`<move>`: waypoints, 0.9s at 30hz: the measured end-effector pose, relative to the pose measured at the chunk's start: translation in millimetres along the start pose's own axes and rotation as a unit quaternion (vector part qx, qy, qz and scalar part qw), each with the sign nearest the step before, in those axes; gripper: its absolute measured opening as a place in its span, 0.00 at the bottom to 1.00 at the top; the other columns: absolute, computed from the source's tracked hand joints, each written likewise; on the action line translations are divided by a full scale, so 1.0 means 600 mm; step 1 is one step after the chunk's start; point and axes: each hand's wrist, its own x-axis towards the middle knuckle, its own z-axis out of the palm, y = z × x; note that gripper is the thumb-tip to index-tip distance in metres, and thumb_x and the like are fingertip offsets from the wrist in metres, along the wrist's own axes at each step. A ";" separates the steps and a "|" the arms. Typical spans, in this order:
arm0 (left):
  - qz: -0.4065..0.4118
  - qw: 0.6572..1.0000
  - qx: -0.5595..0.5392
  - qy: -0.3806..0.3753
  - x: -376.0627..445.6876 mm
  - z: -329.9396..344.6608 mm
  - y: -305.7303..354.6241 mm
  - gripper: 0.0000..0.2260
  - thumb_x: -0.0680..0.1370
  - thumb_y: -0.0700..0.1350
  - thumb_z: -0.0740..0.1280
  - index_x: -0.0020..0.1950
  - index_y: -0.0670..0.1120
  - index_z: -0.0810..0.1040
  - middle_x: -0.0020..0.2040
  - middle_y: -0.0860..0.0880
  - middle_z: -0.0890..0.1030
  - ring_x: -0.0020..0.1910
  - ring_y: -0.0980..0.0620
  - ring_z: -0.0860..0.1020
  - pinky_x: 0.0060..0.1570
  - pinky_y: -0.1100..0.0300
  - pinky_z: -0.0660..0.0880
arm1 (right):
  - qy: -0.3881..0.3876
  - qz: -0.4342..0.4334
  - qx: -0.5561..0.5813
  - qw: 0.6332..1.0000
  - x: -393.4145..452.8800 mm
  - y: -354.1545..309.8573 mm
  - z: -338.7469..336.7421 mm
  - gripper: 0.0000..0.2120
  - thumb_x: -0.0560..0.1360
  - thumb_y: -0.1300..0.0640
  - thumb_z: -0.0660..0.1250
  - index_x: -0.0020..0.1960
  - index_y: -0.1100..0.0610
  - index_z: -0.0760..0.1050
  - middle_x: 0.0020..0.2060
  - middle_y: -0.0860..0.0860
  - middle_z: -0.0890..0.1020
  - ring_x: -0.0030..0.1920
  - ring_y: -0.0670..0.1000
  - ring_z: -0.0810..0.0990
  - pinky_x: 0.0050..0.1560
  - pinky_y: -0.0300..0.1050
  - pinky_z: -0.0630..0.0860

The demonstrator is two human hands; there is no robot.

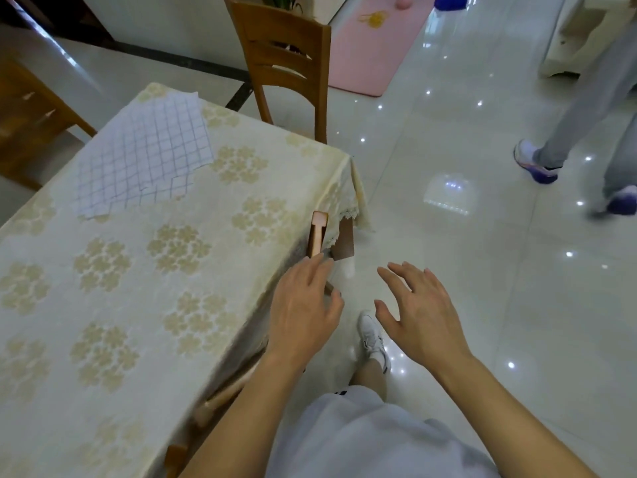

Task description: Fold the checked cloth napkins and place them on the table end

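- Currently, the checked napkins [144,153] lie flat on the far end of the table [103,305], on the floral cream tablecloth [193,250], well apart from both hands.
- Napkins: white with thin dark grid lines, at least two layers overlapping; a lower one sticks out at the near-left corner. How many in all, cannot tell.
- Orientation: the stack sits skewed to the table edges, its long axis running from the near-left corner toward the far-right, one corner pointing at the far table end.
- Left hand [303,305]: palm down at the table's right edge, fingers relaxed and slightly curved, holding nothing; fingertips near a chair back [316,236] tucked under the cloth overhang. Whether it touches the chair, cannot tell.
- Right hand [420,319]: over the tiled floor [448,132], fingers spread, holding nothing.
- Wooden chair [289,60] stands beyond the far table corner.
- Pink mat [365,53] on the floor behind it.
- Another person's legs [586,125] in grey trousers at right.
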 end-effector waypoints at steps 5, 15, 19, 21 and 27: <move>-0.022 1.000 -0.013 0.006 0.129 0.025 -0.010 0.20 0.77 0.47 0.65 0.68 0.43 0.76 0.66 0.46 0.78 0.65 0.48 0.75 0.64 0.50 0.74 | -0.010 -0.018 -0.010 1.000 0.137 0.042 -0.007 0.25 0.77 0.44 0.58 0.69 0.56 0.75 0.65 0.55 0.79 0.67 0.58 0.76 0.72 0.59 0.67; -0.066 0.998 -0.013 0.008 0.332 0.033 -0.033 0.23 0.78 0.54 0.56 0.68 0.46 0.76 0.69 0.47 0.76 0.67 0.46 0.74 0.66 0.51 0.71 | -0.026 -0.046 -0.015 0.999 0.378 0.080 -0.034 0.26 0.77 0.43 0.56 0.70 0.54 0.73 0.65 0.55 0.78 0.67 0.58 0.75 0.72 0.58 0.65; -0.088 0.996 -0.005 0.009 0.397 0.041 -0.044 0.24 0.78 0.56 0.55 0.68 0.47 0.76 0.68 0.47 0.77 0.66 0.46 0.76 0.66 0.52 0.69 | -0.031 -0.065 -0.022 0.997 0.450 0.088 -0.036 0.26 0.78 0.43 0.55 0.70 0.55 0.74 0.65 0.55 0.79 0.66 0.59 0.76 0.71 0.59 0.66; -0.093 0.996 -0.005 0.004 0.428 0.049 -0.050 0.24 0.78 0.56 0.55 0.68 0.47 0.76 0.69 0.47 0.77 0.66 0.46 0.75 0.66 0.50 0.70 | -0.033 -0.073 -0.021 0.997 0.486 0.096 -0.034 0.27 0.78 0.42 0.55 0.69 0.55 0.74 0.65 0.56 0.79 0.66 0.59 0.77 0.71 0.60 0.68; -0.119 0.993 0.019 -0.002 0.544 0.067 -0.045 0.24 0.78 0.55 0.56 0.67 0.46 0.77 0.68 0.46 0.78 0.65 0.46 0.76 0.64 0.50 0.72 | -0.045 -0.103 -0.030 0.993 0.614 0.148 -0.028 0.24 0.78 0.45 0.65 0.71 0.53 0.73 0.67 0.54 0.77 0.68 0.57 0.75 0.73 0.53 0.58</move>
